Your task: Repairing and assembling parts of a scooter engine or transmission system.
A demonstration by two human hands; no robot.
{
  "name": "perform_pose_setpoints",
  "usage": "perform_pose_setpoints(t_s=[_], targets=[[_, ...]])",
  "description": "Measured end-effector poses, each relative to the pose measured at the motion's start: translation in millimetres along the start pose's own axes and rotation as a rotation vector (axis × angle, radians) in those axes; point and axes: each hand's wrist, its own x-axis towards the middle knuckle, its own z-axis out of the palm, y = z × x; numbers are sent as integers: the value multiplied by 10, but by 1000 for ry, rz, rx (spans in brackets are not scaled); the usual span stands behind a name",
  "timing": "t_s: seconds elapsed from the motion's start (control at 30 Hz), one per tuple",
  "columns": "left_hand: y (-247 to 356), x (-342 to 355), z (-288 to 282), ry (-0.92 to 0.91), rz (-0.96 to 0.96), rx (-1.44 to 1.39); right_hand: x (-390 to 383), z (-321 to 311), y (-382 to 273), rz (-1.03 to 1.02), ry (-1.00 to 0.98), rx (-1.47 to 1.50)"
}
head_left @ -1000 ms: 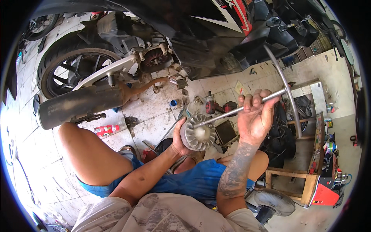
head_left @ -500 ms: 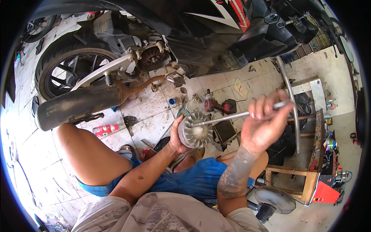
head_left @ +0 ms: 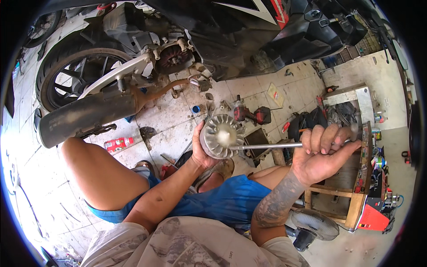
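Head view: before the blue shorts point(head_left: 200, 202), the finned disc point(head_left: 213, 141) is gripped by the left hand point(head_left: 200, 152), fingers partly hidden; the metal rod point(head_left: 269, 146) is held by the right hand point(head_left: 321, 158), fingers curled around it.

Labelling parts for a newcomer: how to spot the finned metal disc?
Find the dark motorcycle across the top, then drop to the person's left hand. The finned metal disc is gripped there. Unlike the red drill on the floor, it is round and grey, with blades ringing a pale centre.
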Motion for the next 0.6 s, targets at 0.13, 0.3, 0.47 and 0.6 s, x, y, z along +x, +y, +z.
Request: perform_pose_setpoints(t_s=[0.13,0.3,0.47,0.6], targets=[[19,5,-20,-29,12,-9,-23,8,32,-14,1,-3],[15,12,-10,-26,9,13,62,338,148,-149,551,-88],[73,6,-82,18,17,35,192,-194,188,291,-64,295],[59,-9,-153,19,17,29,150,-174,406,336,102,226]])
